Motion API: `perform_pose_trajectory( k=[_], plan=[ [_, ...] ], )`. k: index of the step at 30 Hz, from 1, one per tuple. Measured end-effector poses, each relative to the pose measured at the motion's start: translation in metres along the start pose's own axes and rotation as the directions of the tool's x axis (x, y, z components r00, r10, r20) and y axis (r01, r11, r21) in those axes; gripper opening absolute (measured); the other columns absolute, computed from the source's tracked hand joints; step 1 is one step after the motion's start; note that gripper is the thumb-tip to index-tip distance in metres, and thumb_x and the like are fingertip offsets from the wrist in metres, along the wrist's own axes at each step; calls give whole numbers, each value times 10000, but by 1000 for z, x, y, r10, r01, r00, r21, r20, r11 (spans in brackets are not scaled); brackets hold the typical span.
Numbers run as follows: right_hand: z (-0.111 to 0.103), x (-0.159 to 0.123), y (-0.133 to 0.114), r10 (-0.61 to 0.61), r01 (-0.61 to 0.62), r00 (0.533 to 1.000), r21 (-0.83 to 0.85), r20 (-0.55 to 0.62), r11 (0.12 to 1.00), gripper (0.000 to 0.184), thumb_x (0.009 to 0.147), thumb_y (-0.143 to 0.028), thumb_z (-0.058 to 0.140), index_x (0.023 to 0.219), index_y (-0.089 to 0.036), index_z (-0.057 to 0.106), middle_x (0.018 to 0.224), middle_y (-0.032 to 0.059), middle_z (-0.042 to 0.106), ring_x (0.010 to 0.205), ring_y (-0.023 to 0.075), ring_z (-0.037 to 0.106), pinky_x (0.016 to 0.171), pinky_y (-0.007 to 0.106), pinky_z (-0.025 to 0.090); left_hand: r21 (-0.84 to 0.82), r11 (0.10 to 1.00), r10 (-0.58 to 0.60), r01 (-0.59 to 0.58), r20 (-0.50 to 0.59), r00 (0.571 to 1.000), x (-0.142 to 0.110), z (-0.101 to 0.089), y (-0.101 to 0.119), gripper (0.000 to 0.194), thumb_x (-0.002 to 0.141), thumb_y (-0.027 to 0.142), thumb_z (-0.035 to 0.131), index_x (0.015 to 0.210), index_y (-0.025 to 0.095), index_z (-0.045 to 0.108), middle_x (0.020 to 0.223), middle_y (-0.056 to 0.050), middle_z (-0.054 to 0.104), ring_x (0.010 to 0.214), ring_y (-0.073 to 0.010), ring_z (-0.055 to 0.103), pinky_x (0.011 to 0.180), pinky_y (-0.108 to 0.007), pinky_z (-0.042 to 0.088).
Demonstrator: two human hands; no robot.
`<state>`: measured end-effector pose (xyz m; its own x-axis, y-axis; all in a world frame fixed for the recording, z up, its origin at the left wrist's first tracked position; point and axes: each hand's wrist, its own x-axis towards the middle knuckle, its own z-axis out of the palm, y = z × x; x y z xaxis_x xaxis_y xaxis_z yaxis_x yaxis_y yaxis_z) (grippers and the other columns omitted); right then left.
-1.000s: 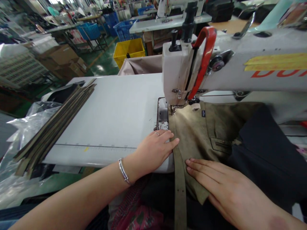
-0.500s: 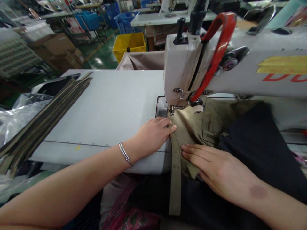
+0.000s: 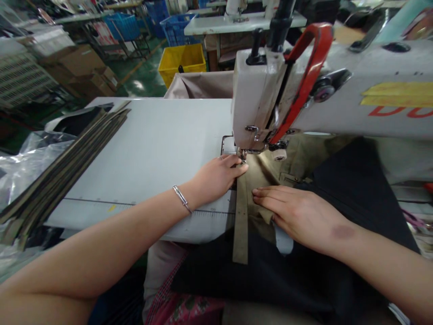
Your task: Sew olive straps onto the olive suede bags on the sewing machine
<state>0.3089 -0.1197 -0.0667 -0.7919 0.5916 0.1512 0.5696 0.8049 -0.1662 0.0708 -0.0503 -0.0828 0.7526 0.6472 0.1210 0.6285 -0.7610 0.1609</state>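
Note:
Close to the presser foot [image 3: 242, 155] of a white sewing machine [image 3: 252, 95], my left hand [image 3: 219, 178] has its thumb and fingertips closed on the edge of a long khaki fabric strip [image 3: 241, 225]. The strip's free end hangs past the table's front edge over dark fabric. My right hand [image 3: 294, 212] lies stretched out, palm down, on the khaki garment piece [image 3: 259, 176] just right of the strip. Dark navy fabric [image 3: 355, 189] joins this piece, spreading right and down over the lap. The strip's upper end is hidden under the presser foot and my left fingers.
A bundle of khaki and dark strips [image 3: 74, 167] lies on the left of the white table [image 3: 162, 135], beside clear plastic [image 3: 23, 158]. A red lever guard [image 3: 309, 76] stands on the machine head. Behind are a yellow bin [image 3: 182, 63] and cardboard boxes [image 3: 81, 67].
The strip and garment have moved away from me toward the machine, the strip's hanging end rising. Both hands have moved forward with the cloth, my left hand now at the presser foot.

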Motion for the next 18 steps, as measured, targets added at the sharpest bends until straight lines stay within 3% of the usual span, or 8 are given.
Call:
perform_pose_trajectory(
  k=[3,6,8,11,13,15,18],
  plan=[
    [-3,2,-5,49,-48,998,-37,41,998,341,844,-88,477,1134,-104,656,1206,123,658,1119,215,617,1000,362,497,-115,993,18,-11,63,998,-24,-32,29,484,863,57,433,1331,156,501,1371,-84,521,1245,-205,493,1090,-385,404],
    [-3,8,-17,93,-84,990,-83,103,993,328,814,-127,551,1114,-90,676,1192,150,663,1088,238,638,976,350,511,-247,962,128,-113,47,991,-52,-60,90,362,919,124,392,1225,164,580,1252,-63,613,1173,-179,538,1075,-315,417],
    [-2,16,-27,124,-95,979,-172,164,981,333,810,-118,551,1113,-61,677,1205,198,643,1095,274,633,969,381,513,-297,896,366,-331,70,928,-63,-56,134,345,983,264,343,1214,214,594,1256,-60,614,1138,-174,563,1010,-274,454],
    [0,26,-44,210,-116,936,-317,283,941,378,809,-23,469,1130,-38,668,1225,244,615,1090,307,633,914,422,535,-196,931,318,-308,21,948,-65,-17,182,413,997,271,293,1353,167,474,1330,-130,554,1182,-227,548,919,-345,486],
    [2,29,-52,246,-115,912,-372,328,921,417,795,20,436,1143,-26,661,1214,252,618,1100,313,626,891,416,543,-147,956,259,-252,30,965,-65,13,194,453,999,234,301,1438,128,333,1218,-156,612,1108,-240,584,843,-383,495],
    [5,25,-57,256,-107,913,-420,318,901,442,799,30,417,1184,5,633,1229,271,600,1141,320,600,892,409,540,-147,955,267,-256,60,962,-70,28,190,477,997,217,322,1454,92,270,990,-114,676,934,-210,627,739,-352,488],
    [9,13,-59,271,-113,922,-476,277,872,485,827,20,391,1290,67,529,1300,314,523,1190,331,563,895,409,532,-130,953,293,-274,155,943,-92,9,164,477,964,221,432,1410,83,337,757,-34,653,728,-176,605,643,-320,440]
  ],
)
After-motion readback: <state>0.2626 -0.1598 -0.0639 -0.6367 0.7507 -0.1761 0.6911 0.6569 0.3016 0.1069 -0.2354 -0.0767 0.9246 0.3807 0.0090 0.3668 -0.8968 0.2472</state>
